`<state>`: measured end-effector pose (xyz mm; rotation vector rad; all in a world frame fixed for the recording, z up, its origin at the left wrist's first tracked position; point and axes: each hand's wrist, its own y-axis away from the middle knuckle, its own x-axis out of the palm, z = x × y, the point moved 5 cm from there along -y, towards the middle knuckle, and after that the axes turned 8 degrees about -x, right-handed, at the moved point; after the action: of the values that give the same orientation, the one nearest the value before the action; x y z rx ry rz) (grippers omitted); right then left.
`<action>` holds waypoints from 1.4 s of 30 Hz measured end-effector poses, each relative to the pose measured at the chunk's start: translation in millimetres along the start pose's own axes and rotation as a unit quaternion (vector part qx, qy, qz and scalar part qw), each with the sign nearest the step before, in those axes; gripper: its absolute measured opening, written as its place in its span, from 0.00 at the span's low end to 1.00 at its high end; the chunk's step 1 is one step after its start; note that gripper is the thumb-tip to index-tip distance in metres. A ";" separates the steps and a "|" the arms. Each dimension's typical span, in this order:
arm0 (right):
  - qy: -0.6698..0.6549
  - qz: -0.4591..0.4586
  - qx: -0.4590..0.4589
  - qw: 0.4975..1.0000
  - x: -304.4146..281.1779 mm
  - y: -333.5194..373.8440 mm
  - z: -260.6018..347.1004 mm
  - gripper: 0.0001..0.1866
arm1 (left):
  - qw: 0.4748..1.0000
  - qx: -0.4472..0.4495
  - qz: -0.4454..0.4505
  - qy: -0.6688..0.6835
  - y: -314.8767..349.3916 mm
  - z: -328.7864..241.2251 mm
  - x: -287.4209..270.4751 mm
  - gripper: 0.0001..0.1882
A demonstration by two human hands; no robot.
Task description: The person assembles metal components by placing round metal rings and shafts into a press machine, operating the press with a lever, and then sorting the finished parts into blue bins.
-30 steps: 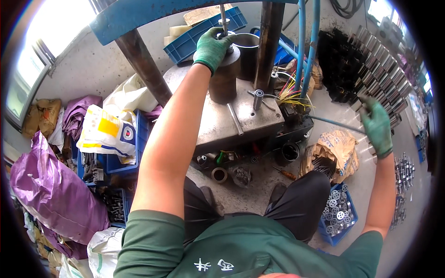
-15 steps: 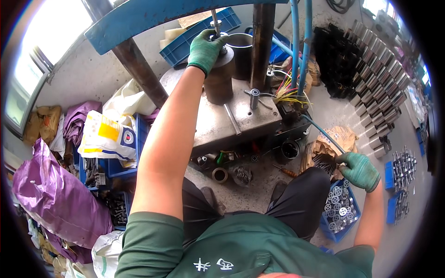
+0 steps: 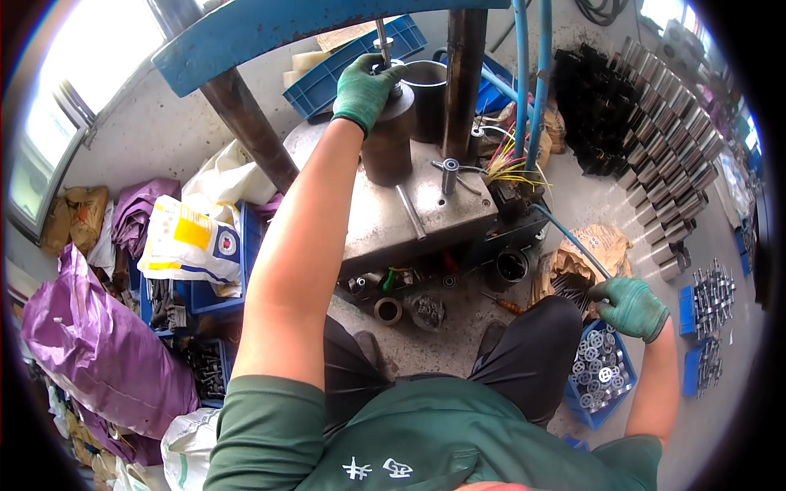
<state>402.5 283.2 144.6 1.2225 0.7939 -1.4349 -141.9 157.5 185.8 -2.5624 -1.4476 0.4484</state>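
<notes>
The hands are well apart. The right hand [image 3: 630, 308] is closed on the end of one blue lever [image 3: 573, 239], presumably for leverage. Just below it stands one blue crate [image 3: 591, 419] of metal discs, likely within easy reach; overlap prevents counting the discs. Between the hands, the steel table [image 3: 372, 241] carries one loose rod [image 3: 411, 211] and one upright sleeve [image 3: 449, 177] with a crossbar. Directly below the left hand [image 3: 363, 92], one dark cylinder [image 3: 386, 151] stands upright, probably as a support. The left fingers curl at its top beside one vertical shaft [image 3: 381, 37], apparently steadying a part; the glove hides whether they clamp it. Two dark columns [image 3: 464, 82] flank this hand.
</notes>
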 end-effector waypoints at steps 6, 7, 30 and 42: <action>-0.024 -0.028 0.018 0.999 -4.4 -0.4 1.8 0.16 | 1.000 -0.012 0.005 0.014 -0.5 0.3 -0.7 0.23; -0.005 0.016 0.005 1.000 1.2 0.6 -0.3 0.16 | 0.999 -0.024 0.013 0.026 0.0 -0.4 1.0 0.23; -0.015 0.045 -0.024 0.999 0.3 -0.7 3.6 0.18 | 1.000 -0.014 0.006 -0.002 -4.3 5.8 0.4 0.23; -0.062 -0.124 0.049 0.989 -25.9 -2.9 9.5 0.16 | 1.000 -0.013 0.019 0.003 -5.9 3.9 1.2 0.18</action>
<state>395.5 282.5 171.4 1.1237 0.8200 -1.7525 -147.4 161.5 183.6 -2.6127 -1.4150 0.4280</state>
